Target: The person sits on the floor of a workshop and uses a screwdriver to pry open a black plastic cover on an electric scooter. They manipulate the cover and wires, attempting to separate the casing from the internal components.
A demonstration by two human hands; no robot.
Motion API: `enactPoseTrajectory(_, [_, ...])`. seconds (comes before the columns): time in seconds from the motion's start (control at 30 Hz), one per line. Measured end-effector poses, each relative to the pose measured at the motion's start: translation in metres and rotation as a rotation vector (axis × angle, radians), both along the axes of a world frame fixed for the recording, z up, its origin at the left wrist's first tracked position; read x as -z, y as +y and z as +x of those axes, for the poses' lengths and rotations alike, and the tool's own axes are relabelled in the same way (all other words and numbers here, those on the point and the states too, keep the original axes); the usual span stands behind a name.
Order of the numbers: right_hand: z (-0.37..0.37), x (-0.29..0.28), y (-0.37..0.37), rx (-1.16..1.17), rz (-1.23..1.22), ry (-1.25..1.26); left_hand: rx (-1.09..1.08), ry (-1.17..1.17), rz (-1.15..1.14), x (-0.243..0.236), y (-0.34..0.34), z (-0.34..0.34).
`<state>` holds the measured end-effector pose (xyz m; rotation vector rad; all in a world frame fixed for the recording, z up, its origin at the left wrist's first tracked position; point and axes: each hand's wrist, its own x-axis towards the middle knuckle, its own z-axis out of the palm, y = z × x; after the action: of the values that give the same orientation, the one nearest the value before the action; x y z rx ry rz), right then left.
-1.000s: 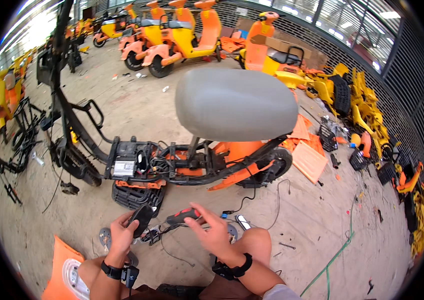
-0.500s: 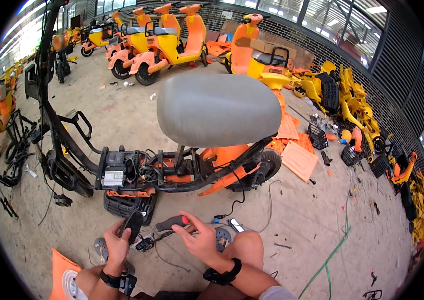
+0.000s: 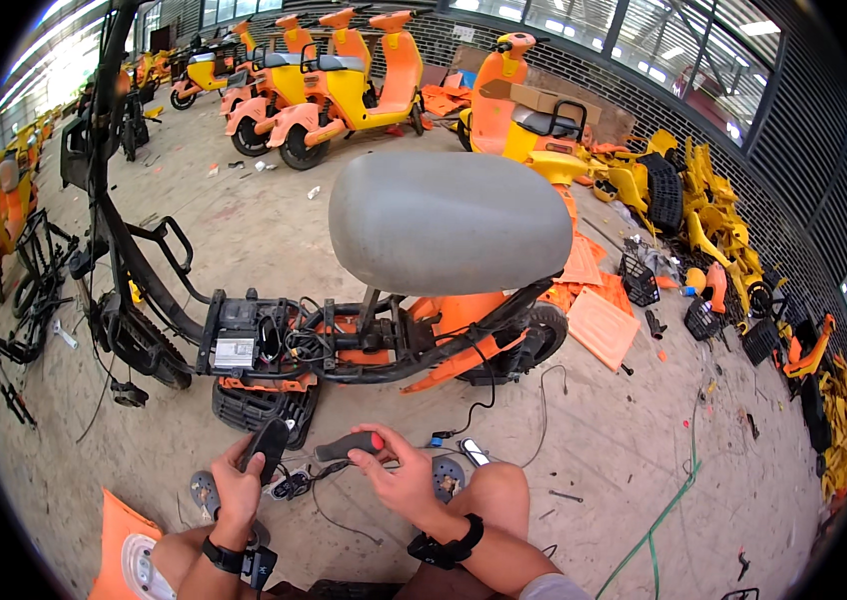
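Observation:
My left hand (image 3: 238, 487) is closed round a dark, flat, elongated piece (image 3: 269, 442), its kind unclear. Close by on the right, my right hand (image 3: 402, 478) grips a screwdriver by its dark grey handle (image 3: 349, 445) with a red end; I cannot make out a shaft. The two held things are apart. Beneath them, a bundle of dark cable (image 3: 292, 485) lies near my feet. In front of me stands a stripped scooter frame (image 3: 384, 375) with a grey seat (image 3: 449, 222) and exposed wiring (image 3: 299, 342).
A black ribbed plastic part (image 3: 259, 405) lies under the frame. A white-and-black object (image 3: 474, 452) and a green cord (image 3: 679, 490) are on the floor at right. Orange panels (image 3: 599, 325) and yellow body parts (image 3: 709, 205) lie farther off. Scooters (image 3: 374, 85) stand at the back.
The scene has shifted slightly to the right in view. Both hands keep hold of their things, and the screwdriver handle has moved very slightly.

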<state>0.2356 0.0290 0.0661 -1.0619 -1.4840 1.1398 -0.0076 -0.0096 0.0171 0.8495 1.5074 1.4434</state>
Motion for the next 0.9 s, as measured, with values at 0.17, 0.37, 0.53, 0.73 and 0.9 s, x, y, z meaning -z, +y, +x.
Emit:
enactPoseTrajectory(0.17, [-0.005, 0.011, 0.003, 0.135, -0.065, 0.163, -0.053, 0.104, 0.028, 0.004, 0.001, 0.011])
enactPoseTrajectory(0.37, [-0.008, 0.012, 0.007, 0.177, -0.153, 0.330, -0.130, 0.147, 0.083, -0.001, 0.005, 0.021])
enactPoseTrajectory(0.53, [-0.012, 0.015, 0.012, 0.184, -0.127, 0.286, -0.134, 0.451, 0.041, -0.014, 0.008, 0.013])
enactPoseTrajectory(0.73, [0.015, 0.010, 0.010, 0.240, 0.088, 0.201, -0.130, 0.267, 0.061, -0.021, 0.024, 0.006])
enactPoseTrajectory(0.9, [-0.009, 0.045, 0.010, 0.058, -0.142, -0.204, -0.115, -0.125, 0.038, -0.029, 0.024, -0.016])
